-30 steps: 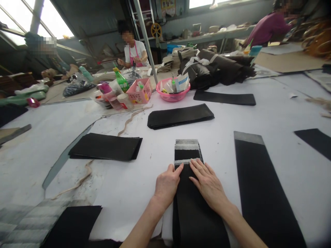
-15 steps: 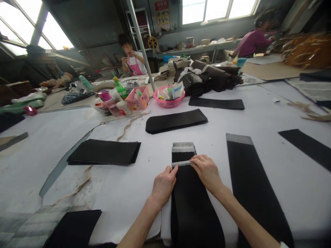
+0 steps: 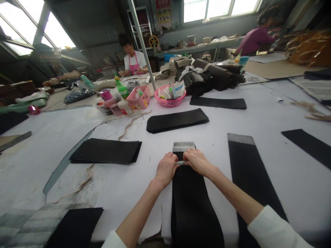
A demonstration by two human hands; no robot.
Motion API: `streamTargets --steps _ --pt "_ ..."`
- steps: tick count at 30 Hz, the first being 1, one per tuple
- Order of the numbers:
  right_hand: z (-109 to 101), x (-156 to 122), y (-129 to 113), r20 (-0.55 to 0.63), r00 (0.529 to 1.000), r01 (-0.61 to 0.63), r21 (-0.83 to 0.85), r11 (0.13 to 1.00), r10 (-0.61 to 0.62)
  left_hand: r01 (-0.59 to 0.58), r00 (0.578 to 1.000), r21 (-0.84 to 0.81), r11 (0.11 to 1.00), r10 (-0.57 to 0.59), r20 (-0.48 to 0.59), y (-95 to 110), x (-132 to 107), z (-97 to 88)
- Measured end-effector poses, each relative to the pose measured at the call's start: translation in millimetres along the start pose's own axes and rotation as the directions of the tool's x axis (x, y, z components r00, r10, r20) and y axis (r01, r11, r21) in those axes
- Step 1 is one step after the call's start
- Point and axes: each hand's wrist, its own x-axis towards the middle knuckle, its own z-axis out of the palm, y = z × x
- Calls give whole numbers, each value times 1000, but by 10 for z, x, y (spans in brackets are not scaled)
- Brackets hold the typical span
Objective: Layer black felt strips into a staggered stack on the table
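A long black strip of leather-like material (image 3: pixel 193 206) runs from the table's near edge toward the middle, its far end showing a narrow grey edge (image 3: pixel 182 163). My left hand (image 3: pixel 167 168) pinches the left part of that edge, fingers curled over it. From the other side my right hand (image 3: pixel 198 161) is closed on the same edge, close to the left one. Just beyond lie grey-banded ends (image 3: pixel 183 146) of black pieces underneath. Fingertips partly hide the edge.
Black stacks lie at left (image 3: pixel 106 151) and ahead (image 3: pixel 178 120). Another grey-ended black strip (image 3: pixel 248 172) lies to the right. A pink basin (image 3: pixel 170 102) and pink box (image 3: pixel 139 98) stand farther back. Co-workers sit beyond, one in a pink apron (image 3: pixel 133 65).
Both hands have moved inward along the strip's grey edge and are now closer together. The co-worker in the pink apron has lowered their hands.
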Motion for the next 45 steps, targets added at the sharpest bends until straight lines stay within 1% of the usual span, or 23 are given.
streamTargets --steps 4,8,13,20,24,28,34,38,41,45 --pt "40 61 78 17 1000 19 36 999 -20 -105 993 90 990 100 57 35 28 -31" --pt "25 18 70 -17 999 42 75 996 -41 -154 987 154 976 145 66 82 15 -40" --pt "16 -124 43 -102 992 86 110 990 -75 -184 983 182 966 184 15 99 -21 16" --pt "124 -208 175 -177 965 214 123 969 -191 -195 973 229 954 217 -74 91 -93 140" --pt "161 -232 189 -211 953 242 108 964 -216 -212 967 244 946 240 -90 91 -123 155" --pt "180 -271 176 -251 934 277 58 959 -255 -228 963 251 941 256 -84 79 -136 162" --pt "167 -324 90 -245 924 295 -31 955 -293 -260 954 274 926 291 -78 73 -130 163" --pt "144 -333 16 -210 933 277 -94 956 -290 -280 950 331 901 309 -36 115 -126 147" --pt "127 -334 11 -184 932 300 -97 949 -313 -301 946 369 879 324 0 156 -128 134" --pt "120 -340 64 -192 920 335 -71 940 -342 -317 943 387 866 332 30 179 -126 119"
